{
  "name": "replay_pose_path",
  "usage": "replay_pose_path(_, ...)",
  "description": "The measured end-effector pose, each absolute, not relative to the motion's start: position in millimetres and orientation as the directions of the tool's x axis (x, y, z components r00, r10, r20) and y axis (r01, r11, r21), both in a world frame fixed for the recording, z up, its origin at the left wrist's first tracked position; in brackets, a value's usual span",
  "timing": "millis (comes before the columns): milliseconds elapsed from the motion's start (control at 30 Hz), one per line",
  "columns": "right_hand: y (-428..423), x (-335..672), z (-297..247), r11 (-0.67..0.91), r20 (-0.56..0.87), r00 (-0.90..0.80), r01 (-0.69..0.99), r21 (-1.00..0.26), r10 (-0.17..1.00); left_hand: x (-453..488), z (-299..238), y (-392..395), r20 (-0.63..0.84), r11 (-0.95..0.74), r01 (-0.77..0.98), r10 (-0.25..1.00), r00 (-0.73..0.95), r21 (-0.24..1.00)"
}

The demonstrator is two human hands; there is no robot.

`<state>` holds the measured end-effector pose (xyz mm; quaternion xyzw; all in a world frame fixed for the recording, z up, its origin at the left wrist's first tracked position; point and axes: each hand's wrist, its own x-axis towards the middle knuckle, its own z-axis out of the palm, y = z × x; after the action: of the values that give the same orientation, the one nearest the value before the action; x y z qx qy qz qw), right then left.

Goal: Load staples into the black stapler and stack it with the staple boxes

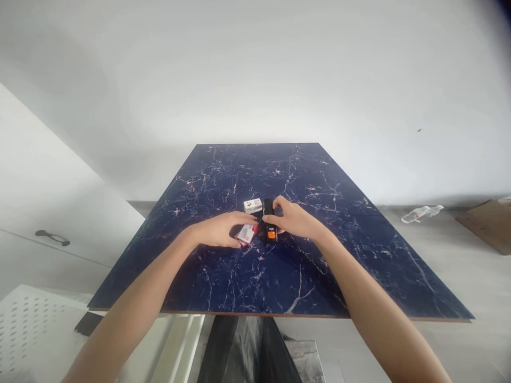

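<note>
My left hand point(221, 230) curls round a small red-and-white packet point(248, 233), with the thumb at its near side and the fingers over its far side. Close by on the right, my right hand point(293, 217) grips a long black device point(270, 221) with an orange patch on its near end. The device's exact kind is unclear. Just beyond my left fingertips stands a small white box point(253, 205) with dark printing. A dark part shows between the packet and the device, partly hidden by my fingers.
All of this is on a dark blue marble-patterned table point(239, 282) against a pale wall. On the floor to the right lie a clear plastic bottle point(417, 214) and a brown cardboard box point(489, 226). A white cabinet with a dark handle point(52, 237) stands at the left.
</note>
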<state>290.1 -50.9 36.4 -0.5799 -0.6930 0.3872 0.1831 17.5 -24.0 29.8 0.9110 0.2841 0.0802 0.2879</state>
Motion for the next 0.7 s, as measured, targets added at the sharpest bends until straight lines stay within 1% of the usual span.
replay_pose_path(33,-50.8,290.1,36.2,0.034,-0.186,-0.258,0.663,-0.748,0.948,21.4,26.2,-25.4,-0.029,-0.680,0.471,0.552,0.833,0.562)
replay_pose_path(100,-50.6,290.2,35.9,0.038,-0.180,-0.257,0.664,-0.747,0.949,27.9,19.2,-27.2,-0.024,-0.679,0.489,0.571,0.820,0.547)
replay_pose_path(233,-50.2,290.4,35.6,0.034,-0.187,-0.265,0.654,-0.756,0.946,43.3,9.3,-34.0,0.041,-0.638,0.562,0.679,0.733,0.527)
replay_pose_path(333,-49.3,291.6,34.7,0.018,-0.200,-0.271,0.634,-0.773,0.942,51.7,6.9,-40.1,0.059,-0.613,0.571,0.708,0.704,0.546)
replay_pose_path(533,-48.3,292.0,33.1,0.016,-0.194,-0.260,0.636,-0.771,0.946,49.0,9.8,-41.9,0.005,-0.566,0.578,0.717,0.697,0.589)
replay_pose_path(633,-49.1,291.6,32.9,0.019,-0.191,-0.257,0.640,-0.768,0.947,52.6,7.9,-43.4,0.048,-0.552,0.593,0.754,0.655,0.587)
replay_pose_path(700,-49.7,291.6,32.7,0.019,-0.194,-0.263,0.637,-0.771,0.945,55.7,6.1,-44.8,0.070,-0.539,0.582,0.767,0.637,0.609)
